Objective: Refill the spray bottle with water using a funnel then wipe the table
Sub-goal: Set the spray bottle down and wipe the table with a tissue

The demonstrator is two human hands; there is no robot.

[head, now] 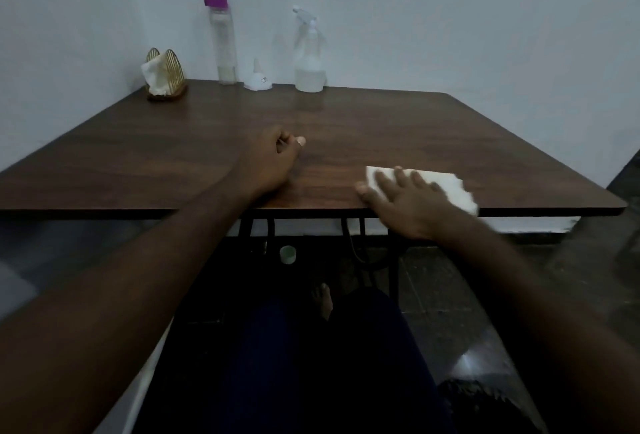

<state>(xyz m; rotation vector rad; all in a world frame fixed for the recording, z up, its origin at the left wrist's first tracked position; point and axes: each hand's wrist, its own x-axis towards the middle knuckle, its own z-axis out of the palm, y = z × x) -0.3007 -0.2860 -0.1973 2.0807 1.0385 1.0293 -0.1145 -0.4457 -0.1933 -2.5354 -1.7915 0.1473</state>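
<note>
A clear spray bottle (309, 63) with its white trigger head on stands at the table's far edge, partly filled with water. Left of it lies a small white funnel (258, 79), mouth down, beside a tall clear water bottle (224, 42) with a purple cap. My right hand (405, 201) lies flat, fingers straight, pressing a white tissue (446, 187) onto the wooden table (207, 142) near its front edge. My left hand (273, 160) rests on the table in a loose fist, holding nothing I can see.
A gold wire napkin holder (164, 75) with white tissues stands at the far left corner. The wall runs close behind the table. Black metal table legs, a small green cap (288, 254) on the floor and my knees sit below the front edge.
</note>
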